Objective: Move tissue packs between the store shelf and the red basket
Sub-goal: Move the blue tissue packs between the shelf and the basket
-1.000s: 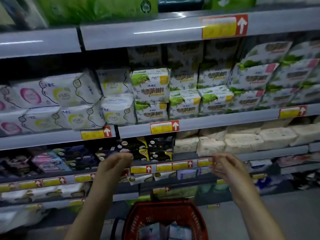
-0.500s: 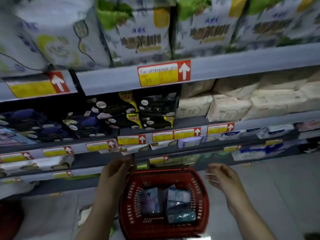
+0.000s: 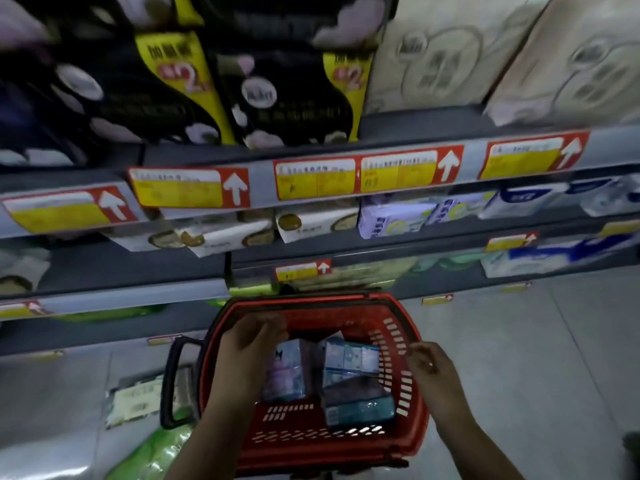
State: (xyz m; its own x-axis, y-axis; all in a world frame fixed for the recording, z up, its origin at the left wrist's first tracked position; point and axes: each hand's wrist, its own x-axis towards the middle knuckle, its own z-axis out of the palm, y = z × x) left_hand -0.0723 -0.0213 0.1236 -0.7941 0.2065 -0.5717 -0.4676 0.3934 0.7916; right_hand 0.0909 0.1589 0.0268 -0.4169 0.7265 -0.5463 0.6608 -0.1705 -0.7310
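Seems partway through, with several tissue packs [image 3: 356,407] lying in the red basket [image 3: 311,452] before the store shelf [image 3: 121,292], left hand [image 3: 249,344] down on the pink pack [image 3: 287,375], fingers [image 3: 273,327] curled at its edge yet grip unclear, right hand [image 3: 431,368] loosely curled, empty, above the basket's edge.

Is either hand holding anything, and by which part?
The right hand holds nothing, above the right rim of the red basket. The left hand covers the upper left corner of the pink tissue pack; a grip cannot be told.

Yellow price labels [image 3: 192,188] bear white arrows, and a green bag [image 3: 156,455] lies on the grey floor [image 3: 519,358].
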